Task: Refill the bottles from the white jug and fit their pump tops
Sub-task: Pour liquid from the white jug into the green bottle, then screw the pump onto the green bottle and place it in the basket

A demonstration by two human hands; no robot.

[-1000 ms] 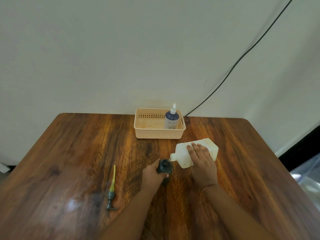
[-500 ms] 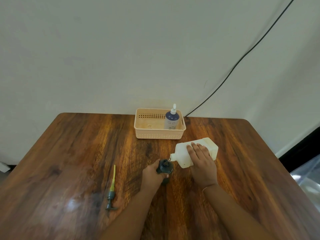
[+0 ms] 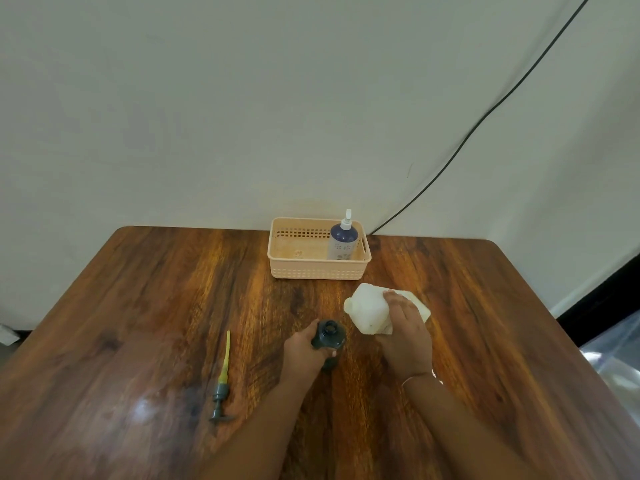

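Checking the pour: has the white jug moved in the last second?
Yes. The white jug has tipped back, its spout lifting off the dark bottle toward the basket.

A plain, pale grey-green painted wall (image 3: 242, 109) fills the upper half of the view, unmarked apart from a small dark scuff at mid-height. A second wall (image 3: 588, 188) of the same colour meets it at a corner on the right. A thin black cable (image 3: 485, 116) runs diagonally down the wall from the upper right and drops behind the far edge of the counter. The glossy dark brown wooden counter (image 3: 121, 323), with strong reddish grain and rounded far corners, stands against the wall and shows a soft bright reflection of light near its left front. At the right edge lie a dark strip (image 3: 602, 292) and crinkled clear plastic sheeting (image 3: 616, 355).
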